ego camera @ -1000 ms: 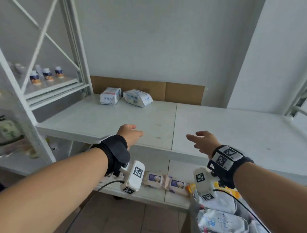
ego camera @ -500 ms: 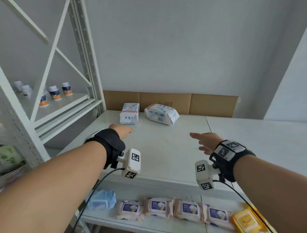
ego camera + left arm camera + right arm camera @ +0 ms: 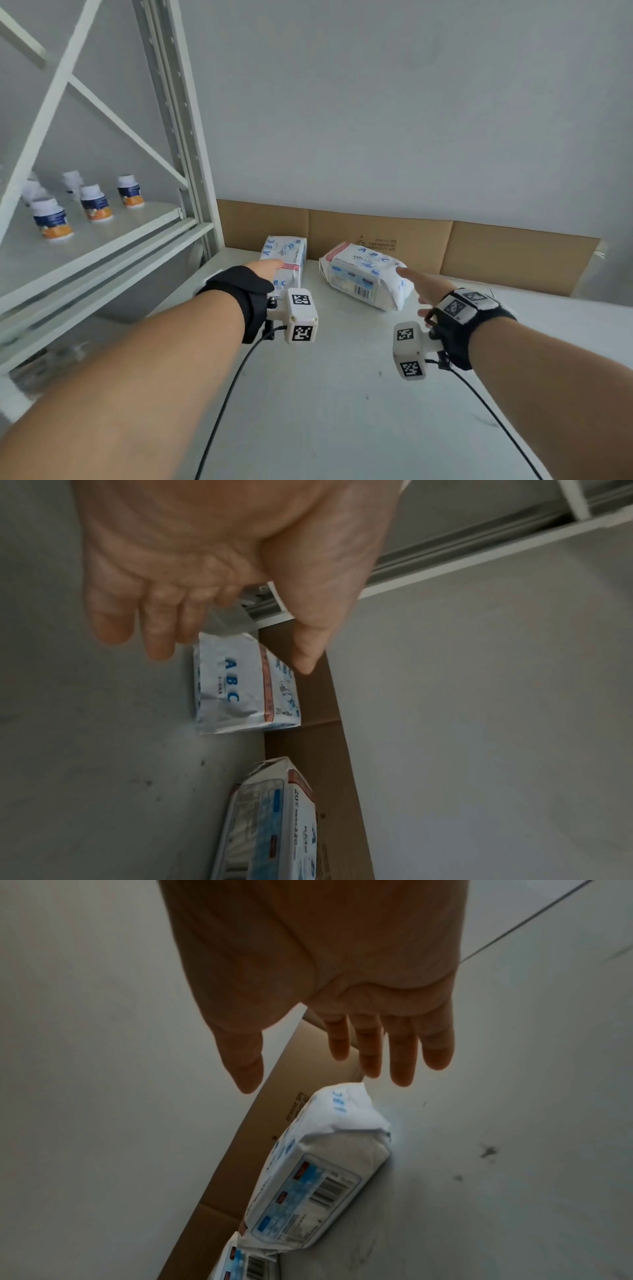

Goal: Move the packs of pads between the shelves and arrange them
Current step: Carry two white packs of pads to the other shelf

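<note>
Two packs of pads lie on the white shelf (image 3: 342, 394), both close in front of the cardboard strip (image 3: 376, 236) that stands along the wall. The left pack (image 3: 286, 255) sits nearest the strip's left end, by the shelving upright (image 3: 178, 130); the right pack (image 3: 363, 274) lies further along the strip, angled, its barcode face turned away from the strip. The two are apart, with bare shelf between them.

Beyond the strip's left end, past the upright, a side shelf (image 3: 102, 236) carries several small white bottles (image 3: 96, 202) with blue and orange labels — standing upright, loosely grouped.

The left hand (image 3: 263, 269) reaches toward the strip over the near end of the left pack. In the left wrist view its fingers (image 3: 157, 631) are straight and spread from the thumb, nothing between them; whether a fingertip already touches the wrapper is hard to tell from the head view.

The right hand (image 3: 423, 286) reaches toward the strip at the right pack's end. Its fingers (image 3: 400, 1056) are extended and splayed, thumb held wide — the fingertips hover just short of the pack's crimped end, holding nothing.
</note>
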A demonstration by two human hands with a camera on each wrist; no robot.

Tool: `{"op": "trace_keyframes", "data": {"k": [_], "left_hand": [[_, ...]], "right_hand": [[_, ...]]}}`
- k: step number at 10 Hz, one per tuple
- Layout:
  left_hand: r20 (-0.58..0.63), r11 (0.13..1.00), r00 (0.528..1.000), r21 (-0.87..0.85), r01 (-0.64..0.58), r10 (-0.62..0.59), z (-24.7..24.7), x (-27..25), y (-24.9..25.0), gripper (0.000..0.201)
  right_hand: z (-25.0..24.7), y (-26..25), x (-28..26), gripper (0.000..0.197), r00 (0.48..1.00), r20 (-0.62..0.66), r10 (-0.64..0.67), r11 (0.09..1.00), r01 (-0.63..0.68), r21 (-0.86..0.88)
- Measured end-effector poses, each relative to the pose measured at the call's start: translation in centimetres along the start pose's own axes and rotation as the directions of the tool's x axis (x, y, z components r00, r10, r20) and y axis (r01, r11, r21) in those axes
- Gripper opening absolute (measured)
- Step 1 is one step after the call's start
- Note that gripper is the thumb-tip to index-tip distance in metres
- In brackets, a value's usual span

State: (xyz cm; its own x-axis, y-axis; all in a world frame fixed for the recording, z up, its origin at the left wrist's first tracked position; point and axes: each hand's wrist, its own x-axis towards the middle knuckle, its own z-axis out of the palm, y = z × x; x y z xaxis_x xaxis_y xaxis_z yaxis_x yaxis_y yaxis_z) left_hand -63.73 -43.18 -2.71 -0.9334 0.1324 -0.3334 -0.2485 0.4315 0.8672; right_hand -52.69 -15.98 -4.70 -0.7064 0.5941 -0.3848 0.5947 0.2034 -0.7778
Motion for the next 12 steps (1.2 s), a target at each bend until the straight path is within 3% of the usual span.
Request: {"op": "trace_keyframes", "data": {"k": [2, 3, 4, 6, 7, 8, 9, 10, 12], "left_hand": [[0.043, 0.978, 0.998, -0.206, 0.045, -0.037, 1.7, 4.5, 0.6, 0.042], [0.084, 0.904, 0.992, -0.411, 0.121, -0.094, 2.0, 7.2, 0.2, 0.041], [0.080, 0.882, 0.988, -0.445, 0.157, -0.135, 2.4, 8.6, 0.4, 0.039], [0.064, 0.893, 0.991, -0.430, 0.130, -0.113, 2.6, 11.0, -0.4, 0.040], [0.093, 0.852, 0.985, -0.495, 0.170, -0.142, 2.9, 11.2, -1.1, 0.042], [0.074, 0.832, 0.989, -0.535, 0.146, -0.126, 2.7, 11.6, -1.7, 0.031], [0.096, 0.856, 0.994, -0.509, 0.089, -0.046, 2.3, 11.8, -1.5, 0.029], [0.105, 0.851, 0.994, -0.517, 0.092, -0.044, 2.1, 11.7, -1.7, 0.023], [0.205, 0.887, 0.978, -0.442, 0.134, -0.046, 1.6, 11.0, -1.8, 0.011]], "right_hand": [[2.2, -1.3, 5.8, 0.071, 0.999, 0.041, 0.001, 1.000, -0.001, -0.004], [2.8, -1.7, 7.5, 0.070, 0.993, 0.112, 0.046, 0.994, -0.057, 0.095], [3.5, -2.0, 7.8, 0.058, 0.978, 0.184, 0.099, 0.981, -0.127, 0.146], [4.7, -2.2, 9.3, 0.040, 0.997, 0.061, 0.052, 0.989, -0.060, 0.135], [4.5, -2.9, 9.7, 0.036, 0.990, 0.109, 0.093, 0.988, -0.105, 0.117], [4.5, -3.1, 9.7, 0.040, 0.980, 0.127, 0.154, 0.964, -0.177, 0.200], [4.6, -3.0, 9.6, 0.047, 0.967, 0.208, 0.144, 0.936, -0.202, 0.289], [4.7, -3.0, 9.3, 0.051, 0.960, 0.248, 0.131, 0.929, -0.206, 0.308], [5.2, -3.2, 7.6, 0.043, 0.963, 0.243, 0.119, 0.930, -0.194, 0.312]]}}
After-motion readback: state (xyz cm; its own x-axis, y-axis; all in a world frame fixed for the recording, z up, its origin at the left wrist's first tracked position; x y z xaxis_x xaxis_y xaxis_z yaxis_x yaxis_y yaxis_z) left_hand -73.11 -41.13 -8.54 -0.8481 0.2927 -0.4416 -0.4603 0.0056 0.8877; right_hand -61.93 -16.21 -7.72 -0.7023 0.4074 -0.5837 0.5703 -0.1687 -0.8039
